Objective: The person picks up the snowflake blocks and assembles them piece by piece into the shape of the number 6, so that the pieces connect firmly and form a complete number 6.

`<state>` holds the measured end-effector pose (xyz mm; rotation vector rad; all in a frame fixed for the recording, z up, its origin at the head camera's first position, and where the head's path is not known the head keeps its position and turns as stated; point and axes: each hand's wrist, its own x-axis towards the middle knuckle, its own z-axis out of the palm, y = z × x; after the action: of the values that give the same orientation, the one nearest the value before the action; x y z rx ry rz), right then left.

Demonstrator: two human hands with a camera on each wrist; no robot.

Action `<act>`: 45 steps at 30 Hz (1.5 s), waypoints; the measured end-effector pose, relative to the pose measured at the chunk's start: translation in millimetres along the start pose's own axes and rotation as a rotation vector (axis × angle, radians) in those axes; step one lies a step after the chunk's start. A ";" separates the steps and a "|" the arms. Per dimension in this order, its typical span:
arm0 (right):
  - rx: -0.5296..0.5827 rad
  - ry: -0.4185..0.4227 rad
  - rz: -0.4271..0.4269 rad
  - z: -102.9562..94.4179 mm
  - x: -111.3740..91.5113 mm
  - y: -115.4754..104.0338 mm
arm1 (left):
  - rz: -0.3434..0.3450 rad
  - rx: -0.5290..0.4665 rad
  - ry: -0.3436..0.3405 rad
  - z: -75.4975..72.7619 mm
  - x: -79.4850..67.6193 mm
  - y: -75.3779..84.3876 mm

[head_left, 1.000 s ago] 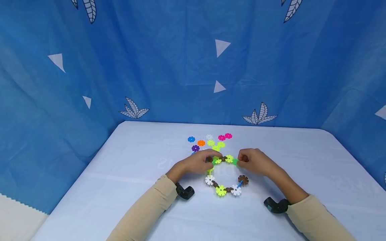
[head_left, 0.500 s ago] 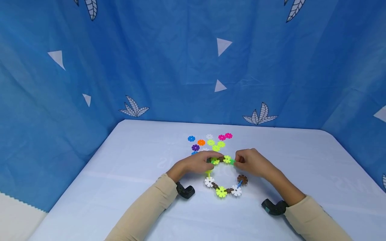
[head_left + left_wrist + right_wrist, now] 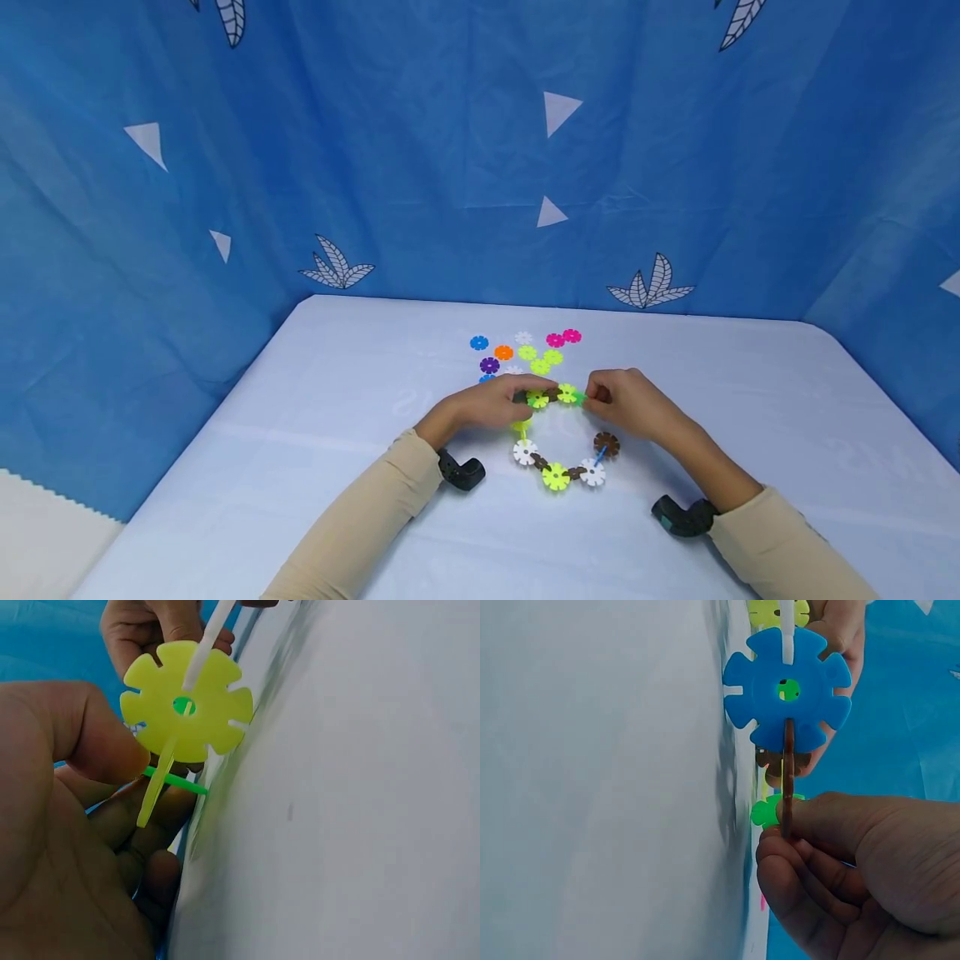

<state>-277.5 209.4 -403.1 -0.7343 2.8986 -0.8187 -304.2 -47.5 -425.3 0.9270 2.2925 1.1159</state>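
Observation:
Slotted snowflake discs are joined into a ring with a gap on its right side in the head view. Over the ring's far left part, my left hand [image 3: 495, 402] holds the chain; in its wrist view the thumb meets a green disc [image 3: 184, 784] seen edge-on, behind a yellow disc [image 3: 187, 697]. With thumb and fingers my right hand [image 3: 630, 402] pinches at the other green disc [image 3: 578, 399] on the far right end. My fingers hide part of it. The ring's near end has a blue disc [image 3: 787, 690] slotted to a brown disc [image 3: 607, 445].
Behind the ring lie several loose discs: a purple disc [image 3: 490, 365], an orange disc [image 3: 503, 353], pink discs [image 3: 556, 340], and blue, white and yellow ones. The white-covered table [image 3: 337, 375] ends at a blue curtain [image 3: 450, 167].
My right hand and the ring's far right end have shifted slightly left, toward my left hand. My left hand keeps its hold, nearly still. The head view has tilted slightly.

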 end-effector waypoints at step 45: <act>0.017 -0.048 0.047 -1.7 -5.5 7.2 | -0.060 -0.065 0.065 -2.8 -7.1 -2.6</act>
<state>-276.0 218.0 -405.7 -0.6722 2.8517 -0.8086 -302.0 -55.3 -425.2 0.8035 2.3047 1.2040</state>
